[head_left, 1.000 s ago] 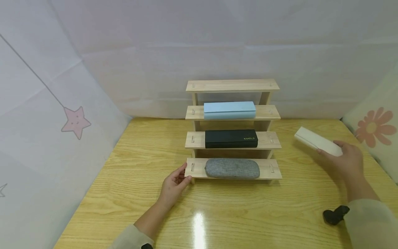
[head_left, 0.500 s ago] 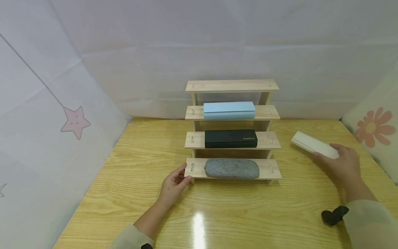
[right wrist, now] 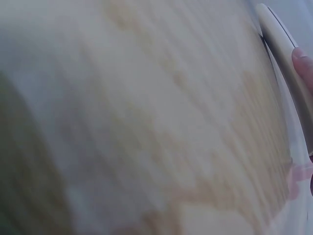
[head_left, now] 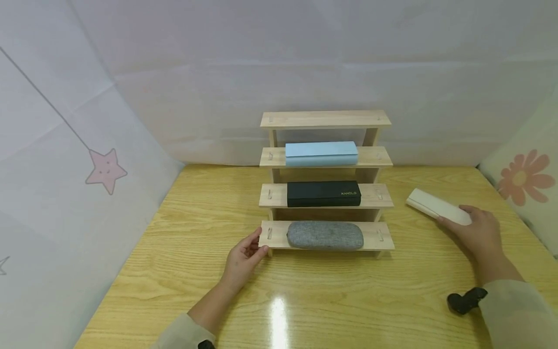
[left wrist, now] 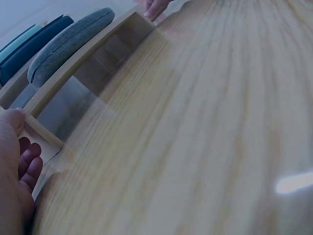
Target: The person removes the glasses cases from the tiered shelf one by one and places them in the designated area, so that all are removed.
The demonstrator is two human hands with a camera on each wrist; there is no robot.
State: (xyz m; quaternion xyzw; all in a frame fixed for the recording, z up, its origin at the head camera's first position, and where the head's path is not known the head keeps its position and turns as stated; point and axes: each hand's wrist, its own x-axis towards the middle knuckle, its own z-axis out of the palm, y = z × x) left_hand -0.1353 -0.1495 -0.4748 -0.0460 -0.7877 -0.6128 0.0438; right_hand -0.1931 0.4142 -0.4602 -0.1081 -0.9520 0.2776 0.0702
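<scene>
My right hand [head_left: 479, 231] grips one end of a white glasses case [head_left: 438, 206] to the right of a stepped wooden display rack [head_left: 327, 118]. In the right wrist view, the thumb lies along the side of the white case [right wrist: 283, 46]. At the rack's lowest tier, my left hand [head_left: 242, 261] holds the left end of the board, thumb at the front edge and fingers curled. On the tiers, from low to high, lie a grey fabric glasses case [head_left: 325, 235], a black glasses case [head_left: 324, 194] and a light blue glasses case [head_left: 321, 153].
The rack stands toward the back of a wood-grain table [head_left: 340, 300]. Its top tier bears no case. Behind hangs a pale cloth backdrop [head_left: 226, 97], with a pink star at left and a red flower at right.
The right hand has brought the white glasses case a little left and lower, nearer the table. My left hand keeps its place on the rack.
</scene>
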